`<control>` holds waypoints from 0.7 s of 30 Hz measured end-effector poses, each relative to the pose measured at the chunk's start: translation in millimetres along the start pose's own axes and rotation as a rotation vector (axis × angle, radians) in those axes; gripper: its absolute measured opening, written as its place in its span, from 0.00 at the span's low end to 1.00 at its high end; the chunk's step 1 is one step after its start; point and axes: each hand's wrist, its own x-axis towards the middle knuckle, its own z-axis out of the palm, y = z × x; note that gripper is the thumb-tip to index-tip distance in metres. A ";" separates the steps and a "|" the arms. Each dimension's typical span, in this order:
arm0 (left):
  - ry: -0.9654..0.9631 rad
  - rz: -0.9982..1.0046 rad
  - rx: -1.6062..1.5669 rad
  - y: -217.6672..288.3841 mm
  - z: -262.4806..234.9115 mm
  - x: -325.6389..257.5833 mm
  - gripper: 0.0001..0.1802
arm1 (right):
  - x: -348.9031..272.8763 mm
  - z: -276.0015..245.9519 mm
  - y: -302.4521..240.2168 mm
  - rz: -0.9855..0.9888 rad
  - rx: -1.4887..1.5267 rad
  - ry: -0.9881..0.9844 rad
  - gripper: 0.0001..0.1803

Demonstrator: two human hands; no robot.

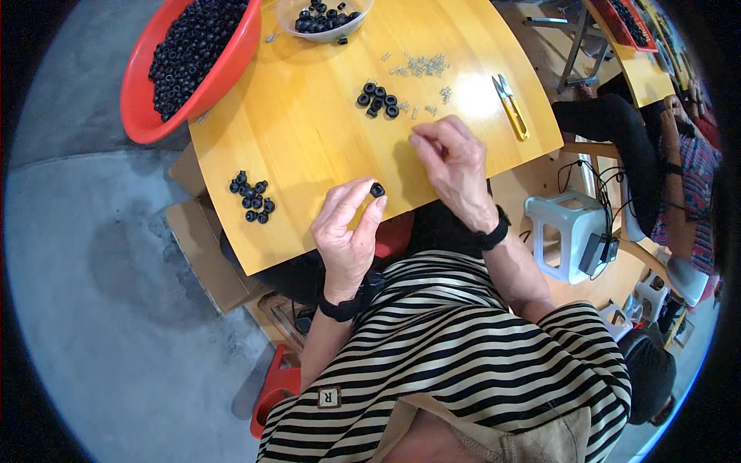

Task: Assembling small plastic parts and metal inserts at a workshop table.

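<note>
Left hand pinches one black ring between thumb and fingertips, just above the wooden table's near edge. Right hand, beside it, fingers bunched, maybe on a tiny metal piece; too small to tell. Beyond the ring: six rings; left, about ten.

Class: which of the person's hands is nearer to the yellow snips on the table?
Right. The right hand is on the table just left of the yellow snips; the left hand, holding a black ring, is farther away, at the near edge.
</note>
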 end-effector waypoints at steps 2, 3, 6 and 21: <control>-0.005 -0.022 0.000 -2.1 -0.7 1.7 0.14 | 11.7 0.9 11.9 -0.035 -0.072 0.031 0.05; -0.008 -0.013 0.003 -2.5 -0.8 2.7 0.14 | 14.8 2.0 16.0 -0.070 -0.141 0.064 0.05; -0.014 -0.012 0.015 -3.7 -1.9 3.9 0.14 | 17.5 6.3 23.1 -0.032 -0.169 0.060 0.05; -0.047 0.005 0.061 2.0 2.9 3.8 0.14 | 18.4 13.9 21.6 -0.082 -0.315 0.069 0.06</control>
